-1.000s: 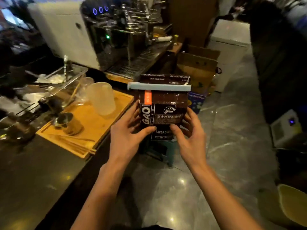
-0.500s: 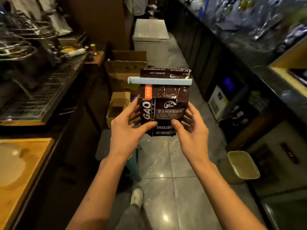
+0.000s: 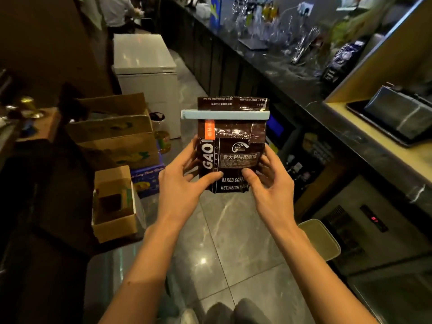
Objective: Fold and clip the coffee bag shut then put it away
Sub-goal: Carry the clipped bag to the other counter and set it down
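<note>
A dark brown coffee bag with white lettering and an orange stripe is held upright in front of me, above the floor. Its top is folded over, and a pale blue bar clip runs across the fold, clamped shut. My left hand grips the bag's lower left side, thumb across the front. My right hand grips the lower right side, thumb on the front and fingers behind.
A dark counter with glassware and another coffee bag runs along the right; below it are cabinets and appliances. Cardboard boxes and a white chest freezer stand on the left. A grey tiled aisle lies between; a bin sits lower right.
My view has swung right, away from the espresso machine and wooden tray toward the aisle and right counter. Both hands keep the same grip on the clipped bag.
</note>
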The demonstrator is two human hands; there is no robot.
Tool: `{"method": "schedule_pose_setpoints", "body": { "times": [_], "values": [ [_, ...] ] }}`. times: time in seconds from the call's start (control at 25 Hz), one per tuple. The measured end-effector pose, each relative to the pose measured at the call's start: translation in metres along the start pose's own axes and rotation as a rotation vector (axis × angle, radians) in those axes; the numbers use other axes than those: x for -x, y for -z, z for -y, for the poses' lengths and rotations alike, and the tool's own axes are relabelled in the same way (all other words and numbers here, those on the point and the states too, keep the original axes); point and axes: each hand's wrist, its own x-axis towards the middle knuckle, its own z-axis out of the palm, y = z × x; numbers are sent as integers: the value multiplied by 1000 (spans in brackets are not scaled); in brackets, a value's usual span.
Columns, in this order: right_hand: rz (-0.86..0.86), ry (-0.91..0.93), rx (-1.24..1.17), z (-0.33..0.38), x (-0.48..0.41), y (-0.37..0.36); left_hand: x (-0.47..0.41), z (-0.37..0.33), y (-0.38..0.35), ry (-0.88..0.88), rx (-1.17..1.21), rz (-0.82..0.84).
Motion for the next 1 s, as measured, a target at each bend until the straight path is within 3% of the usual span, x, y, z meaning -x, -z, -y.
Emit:
{"method": "schedule_pose_setpoints", "body": {
  "times": [0.28,0.72,1.0],
  "values": [
    [-63,-16,32,-61,-111,1,-125,38,-54,-13,-4,74],
    [-150,-69,26,-188,-355,90,-359,61,-244,-73,17,182],
    [-211,-129,43,-253,-468,115,-479,93,-323,-74,32,255]
  ]
}}
